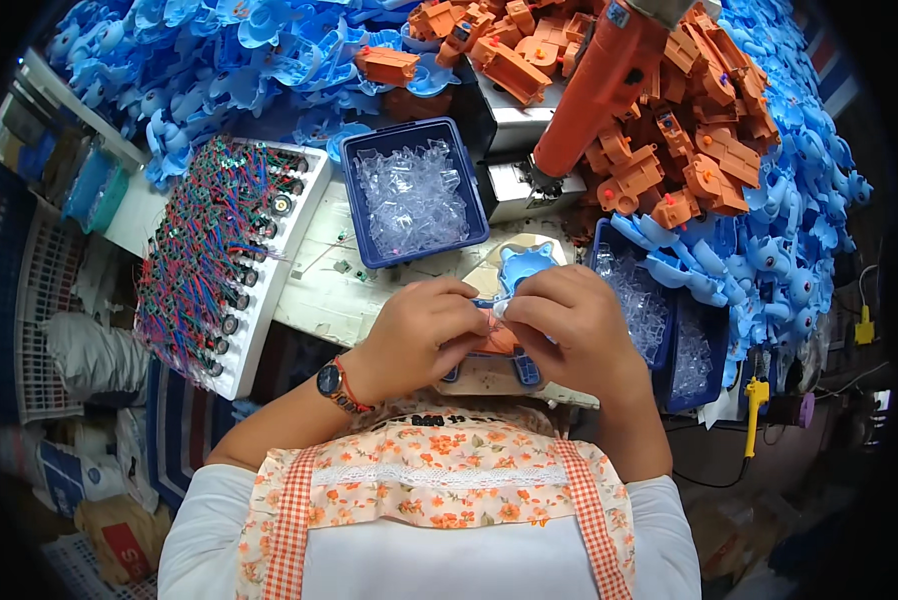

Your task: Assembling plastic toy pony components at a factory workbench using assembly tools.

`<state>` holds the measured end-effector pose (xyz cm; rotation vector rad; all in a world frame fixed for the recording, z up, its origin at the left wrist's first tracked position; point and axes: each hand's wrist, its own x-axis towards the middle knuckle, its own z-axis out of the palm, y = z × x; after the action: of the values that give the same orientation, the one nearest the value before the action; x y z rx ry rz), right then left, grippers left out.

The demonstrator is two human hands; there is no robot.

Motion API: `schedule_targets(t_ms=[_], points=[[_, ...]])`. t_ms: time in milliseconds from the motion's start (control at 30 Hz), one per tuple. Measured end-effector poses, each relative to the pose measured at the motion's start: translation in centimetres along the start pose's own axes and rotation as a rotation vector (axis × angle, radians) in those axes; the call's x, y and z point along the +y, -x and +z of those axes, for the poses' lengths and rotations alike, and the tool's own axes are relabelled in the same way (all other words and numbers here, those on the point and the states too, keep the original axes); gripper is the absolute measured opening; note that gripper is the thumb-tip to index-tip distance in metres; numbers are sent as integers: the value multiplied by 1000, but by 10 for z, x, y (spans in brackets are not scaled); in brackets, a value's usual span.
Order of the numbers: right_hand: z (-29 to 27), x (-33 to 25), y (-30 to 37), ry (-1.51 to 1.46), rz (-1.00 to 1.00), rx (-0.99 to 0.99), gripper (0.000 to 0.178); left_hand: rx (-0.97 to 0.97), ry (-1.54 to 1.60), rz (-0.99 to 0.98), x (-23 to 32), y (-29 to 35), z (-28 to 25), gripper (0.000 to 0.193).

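Apron: orange-flowered cloth [439,480] with checked straps and a lace band, worn over a white shirt [419,565].
Left hand: this hand [419,330] is curled, thumb and fingertips drawn together beside the small whitish piece; whether they grip anything cannot be told.
Right hand: this hand [577,318] is bent inward, thumb and forefinger pinching a small whitish piece [500,308].
Wrist: a dark-faced watch [329,378] and a red cord bracelet sit on the left one.
Under the fingers: an orange part [499,341], partly hidden, lies on a tan board [494,378]; a light-blue shell [525,265] is just beyond it.
Tray ahead: navy, four-sided [429,252], heaped with clear plastic pieces [409,195].
Trays by the right hand: two more in navy [684,403], also holding clear pieces.
Foam tray: white [287,235], at left, loaded with tangled coloured wires [204,240] and round black components.
Post: an orange cylinder [594,95] slants above a metal block [521,190].
Heaps: orange housings [724,155] at upper right, blue shells [199,75] along the far left and right.
Far right: a yellow tool [756,405] hangs from a cable.
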<state>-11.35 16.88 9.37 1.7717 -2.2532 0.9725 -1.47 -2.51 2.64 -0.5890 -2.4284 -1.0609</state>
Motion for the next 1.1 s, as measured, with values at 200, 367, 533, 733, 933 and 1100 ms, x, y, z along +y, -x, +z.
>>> schedule_targets(t_ms=[200, 367, 533, 733, 933, 1100], points=[[2, -10, 6, -98, 5, -18, 19, -44, 3, -140, 2, -18, -4, 19], [-6, -12, 10, -253, 31, -74, 25, -77, 14, -38, -6, -9, -1, 22], [-12, 36, 17, -114, 425, 104, 21, -67, -47, 74, -7, -6, 4, 23], [12, 41, 13, 245, 262, -154, 14, -89, -234, 81, 13, -1, 0, 30], [10, 43, 15, 240, 297, -179, 21, -108, -154, -37, 16, 24, 6, 47], [8, 43, 12, 228, 292, -197, 22, -82, -129, 36, 11, 25, 10, 49]])
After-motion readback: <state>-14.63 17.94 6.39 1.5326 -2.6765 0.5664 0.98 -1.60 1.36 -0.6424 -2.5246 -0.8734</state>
